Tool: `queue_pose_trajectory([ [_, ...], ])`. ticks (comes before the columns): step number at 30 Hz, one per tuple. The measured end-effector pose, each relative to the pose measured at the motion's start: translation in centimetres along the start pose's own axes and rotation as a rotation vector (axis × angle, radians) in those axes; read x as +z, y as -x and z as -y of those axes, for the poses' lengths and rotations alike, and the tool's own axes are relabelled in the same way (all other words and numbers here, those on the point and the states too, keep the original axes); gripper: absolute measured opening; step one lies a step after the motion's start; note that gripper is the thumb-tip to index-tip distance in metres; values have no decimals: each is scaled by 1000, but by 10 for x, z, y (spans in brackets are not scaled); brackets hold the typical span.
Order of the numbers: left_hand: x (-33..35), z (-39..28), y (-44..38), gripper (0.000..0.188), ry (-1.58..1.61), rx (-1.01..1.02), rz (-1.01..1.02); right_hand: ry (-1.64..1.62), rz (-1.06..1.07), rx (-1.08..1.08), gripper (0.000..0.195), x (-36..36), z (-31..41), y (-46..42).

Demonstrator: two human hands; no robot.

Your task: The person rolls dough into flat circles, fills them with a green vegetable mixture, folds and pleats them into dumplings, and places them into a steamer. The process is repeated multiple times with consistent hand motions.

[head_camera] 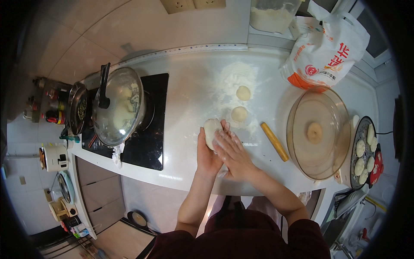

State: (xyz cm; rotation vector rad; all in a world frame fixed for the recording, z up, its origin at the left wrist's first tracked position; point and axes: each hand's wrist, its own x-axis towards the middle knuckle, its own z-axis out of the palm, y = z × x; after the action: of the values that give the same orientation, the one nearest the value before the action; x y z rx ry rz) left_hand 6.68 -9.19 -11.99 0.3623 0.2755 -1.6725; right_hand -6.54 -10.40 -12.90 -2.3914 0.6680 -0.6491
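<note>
A smooth oval of filled dough (212,132) rests in my left hand (208,157), which cups it from below and the left. My right hand (231,152), floury on its fingers, lies against the right side of this dough. Beyond my hands, two flattened dough rounds (239,114) sit on the white countertop (190,97), next to a patch of scattered flour (235,76). A short wooden rolling pin (274,141) lies to the right of my hands. Farther right, a large clear bowl (292,132) holds one ring-like piece of dough (314,132).
At left, a lidded pan (119,106) stands on a black cooktop (150,149), with another pan (78,108) beyond it. A white flour bag (326,51) and a flour container (273,17) stand at the back right. Several shaped dough pieces sit on a dark round pan (362,142) at far right.
</note>
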Motion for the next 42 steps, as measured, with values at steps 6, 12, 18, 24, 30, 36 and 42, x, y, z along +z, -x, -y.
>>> queue_pose_trajectory([
  [6, 50, 31, 27, 53, -530, 233, -77, -14, -207, 90, 71, -34, -6, -16],
  [12, 58, 61, 12, 51, -642, 91, -117, -147, -355, 58, 69, -51, 10, 48],
  [18, 95, 143, -10, 45, -1078, -23, 88, -391, -739, 179, 68, -126, 2, 133],
  [24, 165, 298, -72, 50, -1658, -261, 494, -686, -1028, 474, 72, -201, -1, 281],
  [30, 198, 472, -172, 53, -1910, -289, 981, -707, -1135, 606, 73, -241, -10, 389],
  [36, 188, 558, -238, 56, -2084, -362, 1306, -684, -1120, 529, 69, -275, -39, 454],
  [42, 197, 589, -254, 58, -2053, -351, 1747, -706, -1123, 502, 67, -315, -56, 481],
])
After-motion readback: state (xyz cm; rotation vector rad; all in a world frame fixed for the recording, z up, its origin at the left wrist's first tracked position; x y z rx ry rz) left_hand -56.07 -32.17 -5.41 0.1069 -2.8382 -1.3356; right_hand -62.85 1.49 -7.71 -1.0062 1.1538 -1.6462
